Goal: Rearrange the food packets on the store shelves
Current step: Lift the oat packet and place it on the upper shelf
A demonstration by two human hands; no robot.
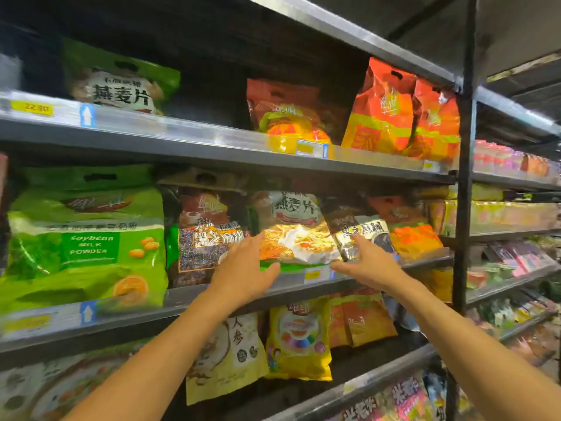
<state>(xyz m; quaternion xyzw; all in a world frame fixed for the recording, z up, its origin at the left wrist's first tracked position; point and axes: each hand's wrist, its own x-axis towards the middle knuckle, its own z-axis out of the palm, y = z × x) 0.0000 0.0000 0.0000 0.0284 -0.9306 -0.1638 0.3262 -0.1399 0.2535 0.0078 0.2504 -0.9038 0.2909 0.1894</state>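
An oatmeal packet point(296, 229) with a green base and an orange-white picture stands on the middle shelf point(212, 291). My left hand point(243, 268) grips its lower left corner, thumb under the bottom edge. My right hand point(368, 264) touches its lower right edge, fingers against the black sesame packet point(362, 232) beside it. Another dark sesame packet point(206, 235) stands to the left, a green soybean milk powder bag point(85, 238) further left.
The upper shelf point(182, 138) carries a green oatmeal bag point(121, 77) and orange-red packets point(400, 110). Yellow packets point(299, 338) hang on the lower shelf. A black upright post point(464, 177) divides this bay from the shelves on the right.
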